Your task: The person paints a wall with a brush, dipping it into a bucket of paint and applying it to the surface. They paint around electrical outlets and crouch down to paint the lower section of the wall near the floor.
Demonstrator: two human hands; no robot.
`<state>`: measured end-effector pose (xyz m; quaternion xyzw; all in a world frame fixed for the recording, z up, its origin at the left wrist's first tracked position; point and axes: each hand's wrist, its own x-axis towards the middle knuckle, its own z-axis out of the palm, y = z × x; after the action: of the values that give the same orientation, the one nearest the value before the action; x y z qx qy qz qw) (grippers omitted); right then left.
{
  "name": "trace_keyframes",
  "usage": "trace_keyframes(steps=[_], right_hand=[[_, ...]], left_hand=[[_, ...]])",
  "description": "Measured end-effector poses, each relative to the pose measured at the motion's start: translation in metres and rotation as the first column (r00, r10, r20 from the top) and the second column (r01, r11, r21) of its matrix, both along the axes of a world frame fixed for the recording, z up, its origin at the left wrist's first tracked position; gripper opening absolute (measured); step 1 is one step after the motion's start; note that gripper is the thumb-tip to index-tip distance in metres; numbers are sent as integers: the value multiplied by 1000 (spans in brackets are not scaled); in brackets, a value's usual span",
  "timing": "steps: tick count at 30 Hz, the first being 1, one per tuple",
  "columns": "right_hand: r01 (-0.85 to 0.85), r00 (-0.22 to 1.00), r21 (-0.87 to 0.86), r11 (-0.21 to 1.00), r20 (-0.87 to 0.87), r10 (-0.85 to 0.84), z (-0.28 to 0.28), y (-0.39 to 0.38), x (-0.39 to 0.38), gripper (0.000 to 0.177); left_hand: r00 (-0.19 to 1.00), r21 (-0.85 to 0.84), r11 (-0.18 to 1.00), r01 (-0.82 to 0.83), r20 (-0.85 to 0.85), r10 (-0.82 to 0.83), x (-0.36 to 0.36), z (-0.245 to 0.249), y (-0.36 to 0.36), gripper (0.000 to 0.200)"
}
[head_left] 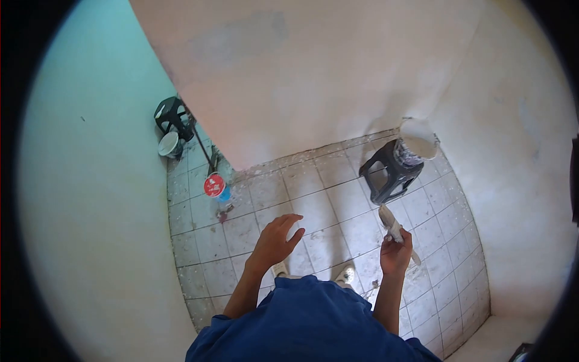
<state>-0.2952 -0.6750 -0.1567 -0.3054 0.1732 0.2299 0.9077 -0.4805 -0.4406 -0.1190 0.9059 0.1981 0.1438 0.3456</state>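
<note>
view from above, looking down at a person in a blue shirt point(313, 320) standing on a tiled floor point(325, 199) in a small room with pale plastered walls.

the right hand point(395, 253) is raised in front of the body, its grip closed around the handle of a putty knife point(391, 224). the tool sits just above the fist, and its pale, smeared blade points up and away from the person, toward a black stool point(389, 175) nearby on the floor. a white bucket point(418, 140) sits on top of that stool, close to the wall.

the left hand point(277, 238) hovers over the tiles, well apart from the right one, its grip wide and holding nothing, fingers spread and slightly curled.

two light shoes point(345, 274) show just below the hands, at the edge of the shirt.

farther off to the left, near the corner, stands a second black stool point(172, 114) with a small round tub point(170, 145) beside it. a thin dark rod point(202, 145) slants down from there to a round red lid point(213, 185) (what it belongs to is too small to tell). the tiles are speckled with white splashes, thickest along the foot of the wall.
</note>
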Motion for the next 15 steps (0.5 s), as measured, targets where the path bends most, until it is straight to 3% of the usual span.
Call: trace_keyframes(steps=[5, 8, 15], right_hand=[[74, 988, -13, 997, 139, -71, -15, -108, 74, 21], [183, 977, -69, 981, 128, -173, -9, -144, 110, 25], [235, 971, -70, 970, 65, -230, -23, -151, 194, 29]], left_hand=[[998, -35, 997, 63, 29, -62, 86, -2, -69, 33], [996, -5, 996, 91, 24, -91, 120, 16, -93, 33], [1000, -26, 1000, 1, -15, -1, 179, 27, -87, 34]])
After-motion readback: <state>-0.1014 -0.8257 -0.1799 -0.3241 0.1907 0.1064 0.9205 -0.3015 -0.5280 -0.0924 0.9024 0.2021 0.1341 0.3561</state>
